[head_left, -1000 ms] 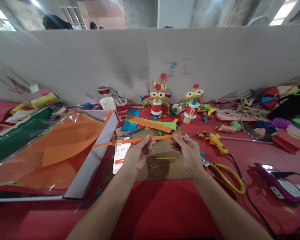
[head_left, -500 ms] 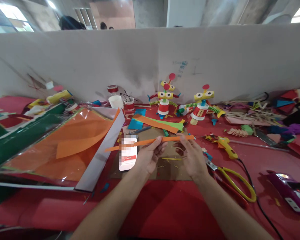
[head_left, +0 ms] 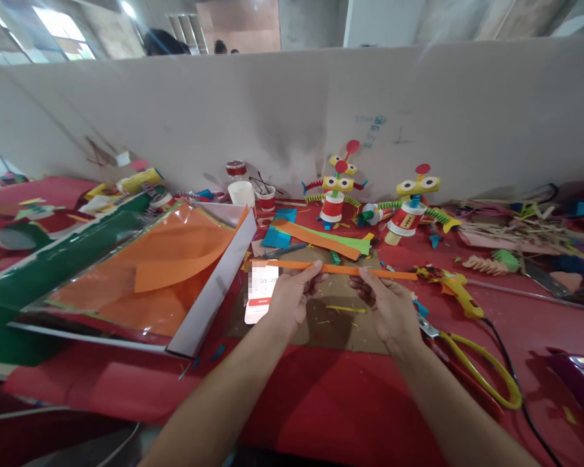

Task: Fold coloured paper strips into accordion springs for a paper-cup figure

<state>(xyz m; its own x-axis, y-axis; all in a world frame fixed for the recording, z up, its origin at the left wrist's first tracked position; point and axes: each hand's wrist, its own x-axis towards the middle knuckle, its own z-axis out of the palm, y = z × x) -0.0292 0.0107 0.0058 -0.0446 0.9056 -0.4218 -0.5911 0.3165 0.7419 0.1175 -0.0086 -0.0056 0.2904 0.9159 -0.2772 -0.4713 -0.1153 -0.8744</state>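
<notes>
A long, narrow orange paper strip (head_left: 341, 268) stretches nearly level across both hands. My left hand (head_left: 296, 293) pinches it near the middle between thumb and fingers. Further right, my right hand (head_left: 385, 303) is closed on the same strip, whose end sticks out past the fingers. Under the hands lies a brown cardboard sheet (head_left: 331, 334) with a thin yellow strip (head_left: 345, 309) and small scraps on it. A lit phone (head_left: 259, 312) sits beside my left hand, partly behind the strip. Wider orange and green paper strips (head_left: 321, 240) lie just beyond.
Left stands an open box (head_left: 214, 285) of orange sheets in clear plastic. Yellow-handled scissors (head_left: 486, 370) and a yellow glue gun (head_left: 460, 292) with a cord lie right. Paper-cup figures (head_left: 331, 207) stand near the white partition (head_left: 199, 117), with a glass jar (head_left: 236, 172) and cups left of them.
The orange strip has shifted rightward through the hands and tilts the other way, its right end now slightly lower. My right hand sits a little further along it. The view has turned slightly left.
</notes>
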